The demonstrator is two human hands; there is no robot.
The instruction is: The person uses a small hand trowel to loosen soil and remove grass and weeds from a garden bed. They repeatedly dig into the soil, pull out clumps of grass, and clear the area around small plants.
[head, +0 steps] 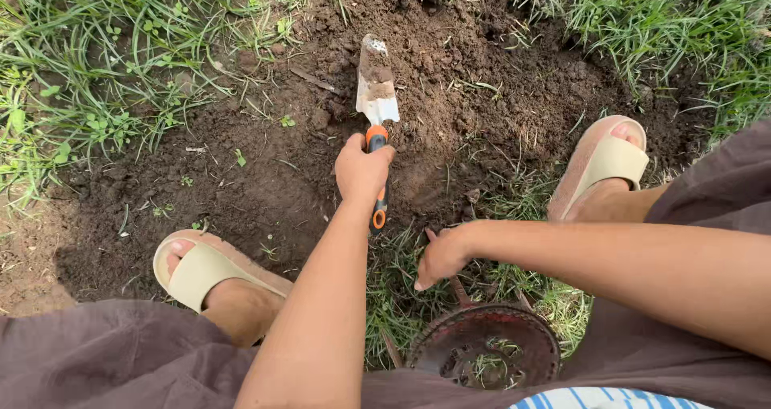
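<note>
Over bare soil (265,184), left hand (363,170) fingers clenched around trowel (376,96) (orange-handled); right hand (440,256) loosely curled, empty, above rusty disc (490,345).

The trowel (376,84) has an orange and black handle and a pale, soil-smeared blade. The sandals (210,268) are beige, the soil (265,176) dark brown, the grass (88,72) green.

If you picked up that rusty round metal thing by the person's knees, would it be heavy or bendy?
The rusty round metal disc looks thick and solid, so it is probably stiff and fairly heavy for its size. Its surface looks rough with rust, so likely not slippery. It lies flat in the grass, so it probably would not roll if nudged.
</note>
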